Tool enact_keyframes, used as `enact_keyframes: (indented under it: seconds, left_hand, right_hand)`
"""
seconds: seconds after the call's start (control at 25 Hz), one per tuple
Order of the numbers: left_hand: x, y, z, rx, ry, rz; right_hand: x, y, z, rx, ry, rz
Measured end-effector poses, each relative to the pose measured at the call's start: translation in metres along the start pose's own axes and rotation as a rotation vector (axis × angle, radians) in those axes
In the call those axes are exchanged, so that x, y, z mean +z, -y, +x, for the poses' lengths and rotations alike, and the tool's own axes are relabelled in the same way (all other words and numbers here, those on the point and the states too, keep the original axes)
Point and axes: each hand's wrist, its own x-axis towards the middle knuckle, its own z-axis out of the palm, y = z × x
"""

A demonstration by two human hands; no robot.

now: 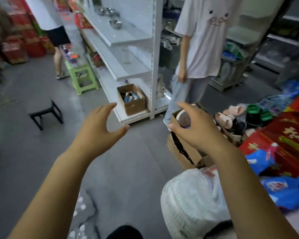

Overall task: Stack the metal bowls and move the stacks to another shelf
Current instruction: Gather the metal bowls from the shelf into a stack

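Left hand (97, 128): fingers (109, 106) loosely curved apart, holding nothing, raised above the floor.
Right hand (193, 128): likewise curved and empty, in front of a cardboard box (183, 152).
Metal bowls (115, 24): on the upper shelf (128, 38), well apart from both hands; too blurred to tell whether any are nested.
Hazard, footing: the box, plastic bag (192, 200) and black stool (45, 112) lie near the approach; a stumble seems possible.
Hazard, bystander (205, 40): stands at the shelf end; a carried stack could bump them.
Hazard, bowls: probably slippery; an uneven stack may slide.

bowls (115, 23) on upper shelf (128, 34), box (132, 100) on bottom shelf (117, 102)
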Motion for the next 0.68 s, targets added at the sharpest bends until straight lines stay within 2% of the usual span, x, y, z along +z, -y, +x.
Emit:
enact_keyframes:
  seconds: [0.12, 0.24, 0.4, 0.68]
  left_hand:
    - [-0.007, 0.023, 0.020, -0.053, -0.051, 0.022]
    - [-0.013, 0.050, 0.052, -0.101, -0.079, 0.009]
    - [-0.038, 0.092, 0.141, -0.072, -0.119, 0.031]
    - [-0.095, 0.177, 0.314, 0.017, -0.140, 0.054]
  right_hand:
    - [0.024, 0.010, 0.043, -0.035, 0.087, 0.057]
    - [0.051, 0.023, 0.094, -0.105, 0.105, 0.031]
    - [0.089, 0.051, 0.184, -0.178, 0.069, 0.055]
    - [0.151, 0.123, 0.366, -0.167, -0.071, 0.135]
